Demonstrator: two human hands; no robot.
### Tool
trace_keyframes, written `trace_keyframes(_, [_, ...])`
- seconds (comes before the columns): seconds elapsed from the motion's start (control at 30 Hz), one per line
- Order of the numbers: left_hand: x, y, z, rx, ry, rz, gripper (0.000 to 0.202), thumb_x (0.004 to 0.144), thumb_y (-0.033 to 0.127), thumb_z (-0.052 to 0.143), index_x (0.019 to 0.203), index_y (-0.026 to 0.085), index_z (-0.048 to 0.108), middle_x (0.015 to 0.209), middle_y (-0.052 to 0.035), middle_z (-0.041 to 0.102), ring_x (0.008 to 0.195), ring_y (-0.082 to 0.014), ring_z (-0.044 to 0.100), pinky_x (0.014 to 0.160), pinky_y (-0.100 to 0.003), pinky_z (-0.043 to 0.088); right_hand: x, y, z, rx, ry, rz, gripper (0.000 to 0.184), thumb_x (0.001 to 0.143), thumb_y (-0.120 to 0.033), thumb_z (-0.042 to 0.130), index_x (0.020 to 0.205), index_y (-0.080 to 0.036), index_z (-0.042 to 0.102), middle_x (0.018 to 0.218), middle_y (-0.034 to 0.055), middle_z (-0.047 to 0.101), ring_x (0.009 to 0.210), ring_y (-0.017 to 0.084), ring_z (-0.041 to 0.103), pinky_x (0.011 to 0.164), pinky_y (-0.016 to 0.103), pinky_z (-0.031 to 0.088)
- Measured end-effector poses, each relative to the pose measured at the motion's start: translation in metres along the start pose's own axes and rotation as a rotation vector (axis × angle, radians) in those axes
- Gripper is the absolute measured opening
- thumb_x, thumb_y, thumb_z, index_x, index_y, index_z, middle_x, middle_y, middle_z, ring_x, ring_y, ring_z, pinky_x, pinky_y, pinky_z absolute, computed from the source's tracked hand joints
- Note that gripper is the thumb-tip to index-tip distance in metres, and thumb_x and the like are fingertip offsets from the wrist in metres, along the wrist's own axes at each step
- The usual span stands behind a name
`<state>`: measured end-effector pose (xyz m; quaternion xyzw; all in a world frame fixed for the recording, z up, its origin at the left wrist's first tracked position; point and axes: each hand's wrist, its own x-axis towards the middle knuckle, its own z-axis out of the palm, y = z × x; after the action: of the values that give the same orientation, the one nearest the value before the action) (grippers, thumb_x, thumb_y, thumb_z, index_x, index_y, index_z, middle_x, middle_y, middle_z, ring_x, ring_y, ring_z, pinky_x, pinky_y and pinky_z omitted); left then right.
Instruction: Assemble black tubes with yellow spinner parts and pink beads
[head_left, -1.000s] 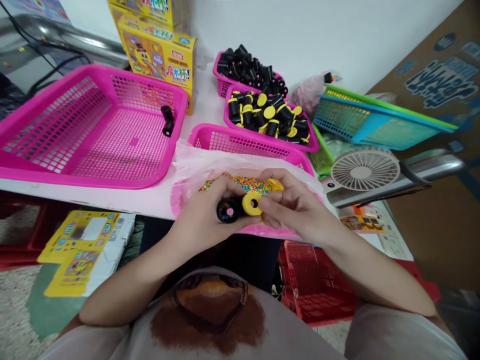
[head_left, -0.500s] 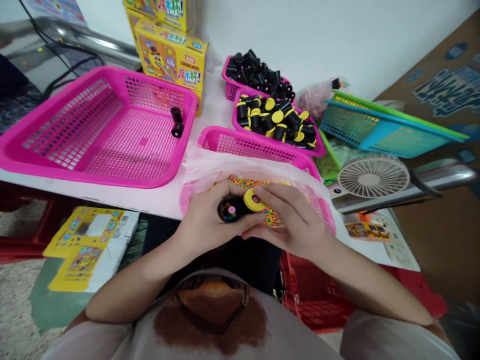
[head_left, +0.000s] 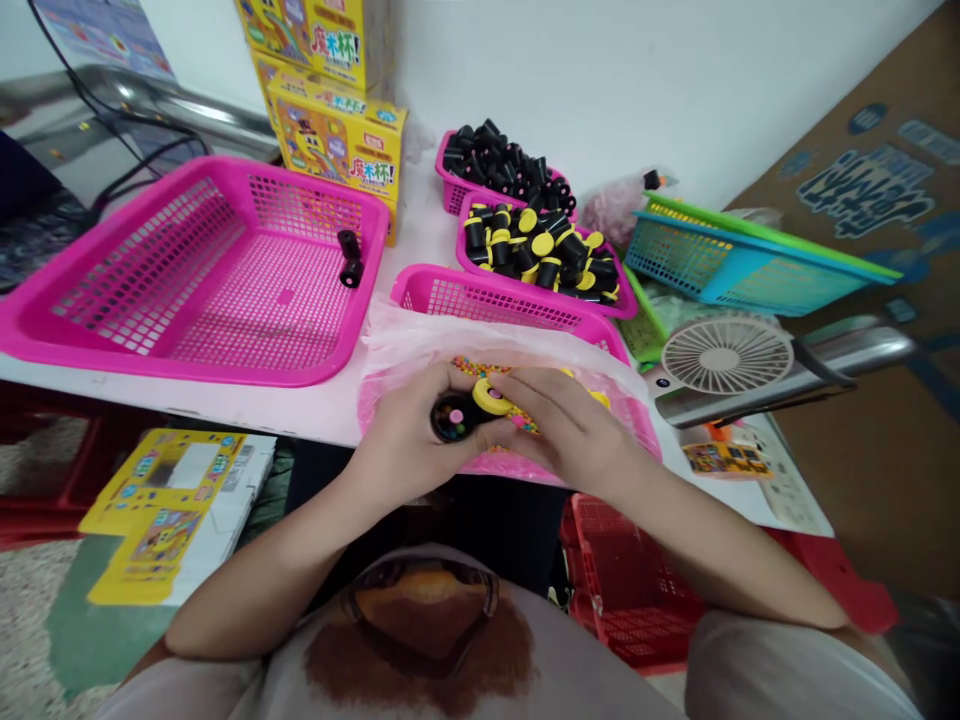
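My left hand (head_left: 405,425) is wrapped round a black cup (head_left: 448,420), its open mouth facing up, with small coloured beads and a pink peg inside. My right hand (head_left: 574,430) grips a yellow lid (head_left: 491,396) with a dark, pink-centred hole, held right beside the cup's rim. A black part shows between the two hands; whether it belongs to the lid or the cup I cannot tell. Both hands are over a plastic-lined pink basket (head_left: 637,425) holding many-coloured beads (head_left: 474,366) and a few yellow pieces.
A large pink basket (head_left: 277,375) at left holds a couple of black pieces (head_left: 349,258). Behind are a basket of black cups with yellow lids (head_left: 542,244) and one of black parts (head_left: 502,160). Yellow boxes (head_left: 337,150) stand at the back; a fan (head_left: 727,357) lies right.
The view has shifted slightly. Both hands keep hold of the cup and the lid; the lid sits a little closer over the cup's side, and the right fingers have moved slightly left.
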<state>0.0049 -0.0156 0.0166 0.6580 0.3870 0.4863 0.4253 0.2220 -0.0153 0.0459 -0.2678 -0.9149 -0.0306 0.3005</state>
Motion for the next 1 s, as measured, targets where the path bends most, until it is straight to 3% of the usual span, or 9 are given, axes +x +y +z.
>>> trace_keyframes(0.17, [0.001, 0.002, 0.001, -0.041, -0.091, -0.003, 0.023, 0.080, 0.034, 0.085, 0.093, 0.022, 0.069, 0.088, 0.0016, 0.076, 0.079, -0.0166, 0.069, 0.071, -0.028, 0.055, 0.006, 0.009, -0.011, 0.539, 0.012, 0.430, 0.025, 0.092, -0.014, 0.073, 0.110, -0.030, 0.081, 0.114, 0.0036, 0.082, 0.106, 0.021, 0.078, 0.094, 0.037, 0.065])
trace_keyframes(0.33, [0.003, 0.001, 0.001, -0.026, -0.109, 0.018, 0.022, 0.079, 0.032, 0.085, 0.090, 0.021, 0.069, 0.086, 0.0024, 0.075, 0.078, -0.0157, 0.067, 0.069, -0.026, 0.053, 0.001, 0.014, 0.014, 1.336, -0.053, 1.031, 0.045, 0.062, -0.031, 0.101, 0.100, -0.023, 0.079, 0.091, -0.0001, 0.078, 0.081, 0.014, 0.075, 0.076, 0.026, 0.064])
trace_keyframes(0.43, [0.004, -0.002, 0.000, 0.018, -0.094, 0.018, 0.025, 0.079, 0.037, 0.086, 0.090, 0.021, 0.069, 0.083, 0.0030, 0.073, 0.077, -0.0159, 0.067, 0.066, -0.026, 0.052, 0.000, 0.010, 0.024, 1.578, -0.142, 1.186, 0.050, 0.062, -0.048, 0.100, 0.092, -0.015, 0.078, 0.084, 0.0028, 0.075, 0.072, 0.012, 0.071, 0.073, 0.026, 0.065])
trace_keyframes(0.53, [0.005, -0.004, 0.000, 0.030, -0.121, 0.025, 0.023, 0.079, 0.033, 0.086, 0.091, 0.021, 0.071, 0.087, 0.0029, 0.076, 0.081, -0.0171, 0.070, 0.071, -0.027, 0.054, 0.004, 0.003, 0.026, 1.688, -0.126, 1.250, 0.041, 0.062, -0.041, 0.100, 0.084, -0.015, 0.077, 0.081, 0.0014, 0.075, 0.072, 0.010, 0.069, 0.076, 0.022, 0.063])
trace_keyframes(0.67, [0.006, -0.005, 0.001, 0.026, -0.168, 0.037, 0.023, 0.082, 0.030, 0.083, 0.102, 0.024, 0.075, 0.104, 0.0006, 0.082, 0.097, -0.0202, 0.075, 0.086, -0.032, 0.058, 0.014, 0.009, 0.011, 1.451, -0.169, 1.157, 0.032, 0.059, -0.031, 0.098, 0.080, -0.018, 0.078, 0.074, -0.0039, 0.073, 0.066, 0.007, 0.066, 0.065, 0.017, 0.057])
trace_keyframes(0.77, [0.005, -0.005, 0.001, 0.044, -0.058, 0.032, 0.025, 0.085, 0.035, 0.080, 0.108, 0.025, 0.075, 0.112, -0.0012, 0.082, 0.104, -0.0211, 0.075, 0.092, -0.033, 0.057, 0.023, 0.043, -0.022, 1.004, -0.220, 1.035, 0.039, 0.064, -0.032, 0.095, 0.098, -0.021, 0.080, 0.092, -0.0005, 0.081, 0.081, 0.012, 0.073, 0.079, 0.026, 0.061])
trace_keyframes(0.83, [0.004, -0.004, 0.001, 0.067, -0.035, 0.010, 0.018, 0.086, 0.039, 0.078, 0.091, 0.022, 0.073, 0.096, -0.0013, 0.081, 0.090, -0.0196, 0.075, 0.080, -0.031, 0.056, 0.028, 0.080, -0.050, 0.630, -0.197, 0.996, 0.043, 0.066, -0.035, 0.094, 0.103, -0.020, 0.080, 0.101, 0.0048, 0.082, 0.085, 0.018, 0.076, 0.087, 0.036, 0.064])
trace_keyframes(0.9, [0.003, -0.003, 0.001, 0.113, -0.067, -0.007, 0.026, 0.085, 0.042, 0.077, 0.074, 0.021, 0.066, 0.076, 0.0007, 0.075, 0.070, -0.0162, 0.068, 0.065, -0.028, 0.051, 0.031, 0.122, -0.076, 0.164, -0.043, 0.965, 0.055, 0.065, -0.036, 0.096, 0.114, -0.017, 0.079, 0.103, 0.0096, 0.082, 0.088, 0.024, 0.077, 0.092, 0.045, 0.064])
trace_keyframes(1.0, [0.003, -0.002, 0.001, 0.172, -0.064, -0.017, 0.030, 0.085, 0.043, 0.075, 0.071, 0.020, 0.061, 0.063, 0.0042, 0.062, 0.058, -0.0123, 0.054, 0.057, -0.025, 0.043, 0.032, 0.167, -0.102, -0.260, -0.025, 0.973, 0.082, 0.060, -0.030, 0.100, 0.134, -0.011, 0.070, 0.121, 0.0193, 0.078, 0.105, 0.035, 0.076, 0.099, 0.053, 0.060])
